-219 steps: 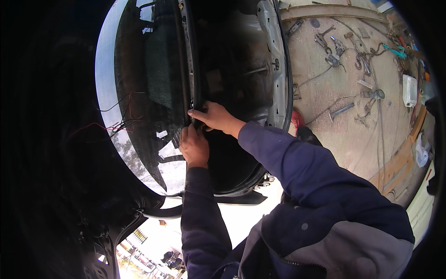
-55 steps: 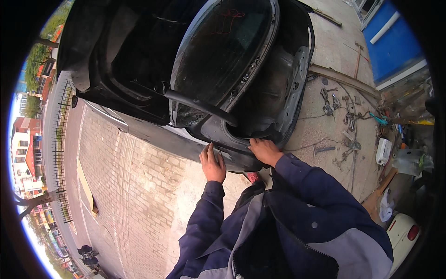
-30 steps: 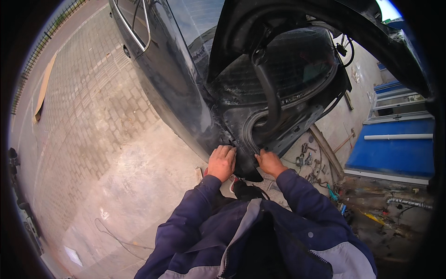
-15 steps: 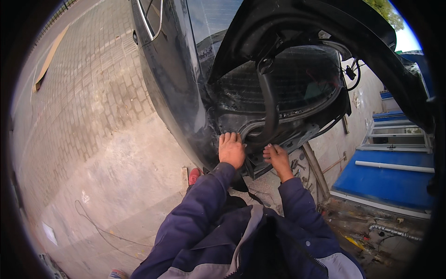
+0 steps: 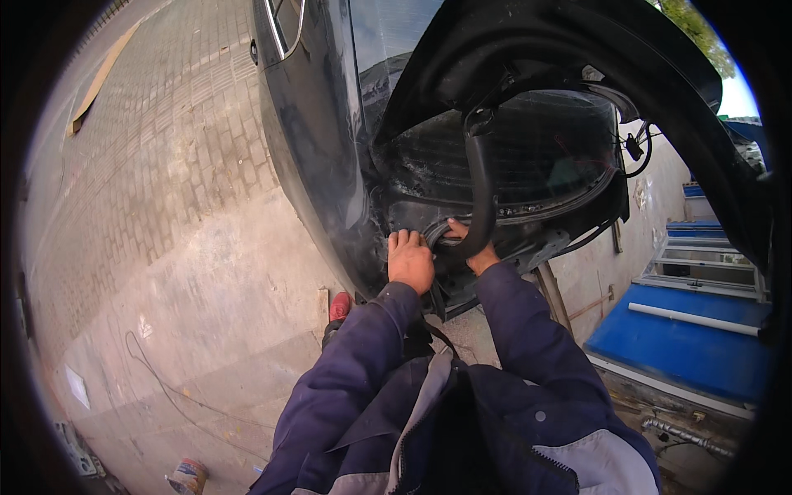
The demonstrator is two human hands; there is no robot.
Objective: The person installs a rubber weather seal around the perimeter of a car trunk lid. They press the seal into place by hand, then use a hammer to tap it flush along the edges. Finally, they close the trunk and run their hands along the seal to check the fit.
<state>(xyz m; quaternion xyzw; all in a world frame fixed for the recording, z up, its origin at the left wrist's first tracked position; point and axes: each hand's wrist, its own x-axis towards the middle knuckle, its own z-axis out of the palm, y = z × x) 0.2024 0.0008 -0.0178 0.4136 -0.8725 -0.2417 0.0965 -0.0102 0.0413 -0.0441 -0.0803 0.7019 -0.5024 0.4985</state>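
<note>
Black rubber seal (image 5: 436, 228) is seen at the near left corner of the trunk opening, just ahead of and between the hands; its long axis is bent round the corner, then carried away to the right below the rear window (image 5: 536, 136). Left hand (image 5: 410, 262) is laid just left of the bend, back uppermost, fingers pointed forward and curled over the dark body edge; whether anything is pinched under them cannot be told. Right hand (image 5: 482, 258) is placed nearer the seal, its foremost digits apparently laid against it, the middle of the hand hidden by the curved black hinge arm (image 5: 481, 177); its grip cannot be told. The two hands are held apart, close together. Both forearms are reached forward, the right angled inward. Trunk lid (image 5: 569, 49) is raised overhead.
</note>
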